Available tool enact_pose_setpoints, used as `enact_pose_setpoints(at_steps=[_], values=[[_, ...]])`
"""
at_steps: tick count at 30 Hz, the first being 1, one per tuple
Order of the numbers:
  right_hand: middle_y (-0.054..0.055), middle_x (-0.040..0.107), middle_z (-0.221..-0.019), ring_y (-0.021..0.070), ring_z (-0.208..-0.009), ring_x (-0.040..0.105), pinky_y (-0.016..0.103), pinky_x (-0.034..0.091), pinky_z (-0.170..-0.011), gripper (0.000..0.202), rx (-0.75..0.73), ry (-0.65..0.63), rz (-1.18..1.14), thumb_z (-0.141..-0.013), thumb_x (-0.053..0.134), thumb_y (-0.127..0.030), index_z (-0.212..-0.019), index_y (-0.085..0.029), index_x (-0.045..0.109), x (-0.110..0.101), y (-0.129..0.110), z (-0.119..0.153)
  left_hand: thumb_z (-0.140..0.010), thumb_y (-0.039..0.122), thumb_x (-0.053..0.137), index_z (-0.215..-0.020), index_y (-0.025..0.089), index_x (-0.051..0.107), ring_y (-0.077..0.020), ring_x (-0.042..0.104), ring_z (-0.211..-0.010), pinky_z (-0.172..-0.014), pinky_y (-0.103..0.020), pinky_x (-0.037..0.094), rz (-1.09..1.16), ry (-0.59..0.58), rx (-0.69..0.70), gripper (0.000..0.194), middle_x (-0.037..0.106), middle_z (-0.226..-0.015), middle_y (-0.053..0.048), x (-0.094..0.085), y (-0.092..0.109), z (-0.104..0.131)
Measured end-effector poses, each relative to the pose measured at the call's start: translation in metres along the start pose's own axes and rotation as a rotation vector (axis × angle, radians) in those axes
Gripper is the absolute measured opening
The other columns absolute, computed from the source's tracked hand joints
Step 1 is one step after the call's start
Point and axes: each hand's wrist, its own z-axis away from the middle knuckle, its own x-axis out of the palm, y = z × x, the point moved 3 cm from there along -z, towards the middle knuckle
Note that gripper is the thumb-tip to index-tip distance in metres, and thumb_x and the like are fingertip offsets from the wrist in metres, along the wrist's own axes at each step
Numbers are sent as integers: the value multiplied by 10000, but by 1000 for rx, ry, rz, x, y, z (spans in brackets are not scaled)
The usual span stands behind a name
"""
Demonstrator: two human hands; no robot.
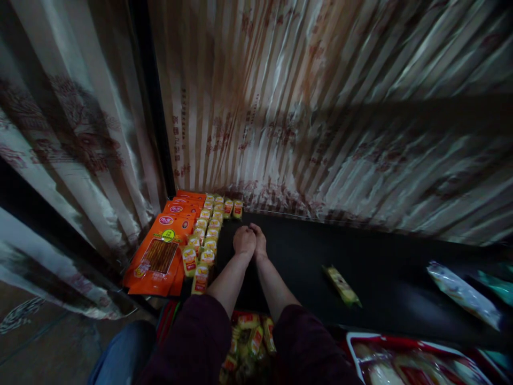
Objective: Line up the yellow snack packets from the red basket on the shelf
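My left hand [244, 241] and my right hand [259, 240] meet above the black shelf [296, 246], close together with curled fingers. Whatever is between them, if anything, is hidden. Just left of my left hand, small yellow wrapped snacks [212, 232] stand in rows, and two more yellow snacks [232, 209] begin a further row at the back. Below my forearms is a heap of similar yellow snacks [250, 339], partly covered by my sleeves.
Orange snack packets [162, 251] overlap along the shelf's left end. One yellow-wrapped snack [342, 285] lies right of my hands; a white-and-blue package [465, 294] lies farther right. A red white-rimmed tray [348, 342] holds wrapped goods in front. Striped sheeting [288, 107] hangs behind.
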Motion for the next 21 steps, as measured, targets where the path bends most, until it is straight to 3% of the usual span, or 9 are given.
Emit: enact_pose_setpoints(at_steps=[4, 8, 12, 15, 18, 21], values=[[29, 698, -831, 203, -864, 642, 362, 503, -866, 307, 32, -63, 31, -705, 488, -315, -886, -187, 699, -25, -2, 43, -906, 202, 348, -1071, 169, 663, -197, 612, -1103, -977, -299, 438, 23, -43, 64, 356, 679, -1152, -108, 9, -23, 41], [79, 687, -1024, 220, -998, 618, 400, 462, -968, 346, -146, -173, 183, -690, 476, -232, -954, -187, 694, -53, -10, 105, -880, 169, 327, -1108, 150, 641, -184, 582, -1130, -1046, -313, 400, 58, -11, 309, 388, 656, -1188, -110, 8, -60, 95], [75, 662, -1119, 214, -1076, 589, 418, 437, -1009, 403, -232, -187, 309, -754, 410, -166, -1050, -225, 678, -77, -9, 181, -878, 202, 308, -1180, 177, 612, -195, 538, -1187, -1078, -366, 387, 85, -36, 550, 429, 625, -1239, -104, -5, -107, 154], [55, 623, -1233, 223, -1187, 531, 432, 417, -1041, 416, -277, -240, 386, -791, 435, -174, -1127, -280, 656, -84, 10, 235, -878, 236, 321, -1188, 196, 617, -219, 516, -1222, -1107, -403, 351, -9, -181, 632, 430, 607, -1267, -116, -13, -145, 187], [75, 654, -1191, 222, -1139, 580, 392, 460, -1004, 425, -218, -389, 431, -771, 459, -144, -1122, -264, 667, -81, 47, 270, -850, 210, 365, -1116, 241, 649, -195, 545, -1184, -1074, -344, 388, -130, -406, 535, 390, 629, -1236, -79, -7, -186, 194], [92, 680, -1167, 229, -1101, 620, 337, 472, -974, 443, 63, -493, 594, -701, 486, -59, -1045, -233, 705, -83, 93, 281, -778, 135, 457, -978, 230, 670, -210, 592, -1122, -1018, -329, 417, -269, -381, 125, 307, 679, -1129, -74, 2, -234, 175]])
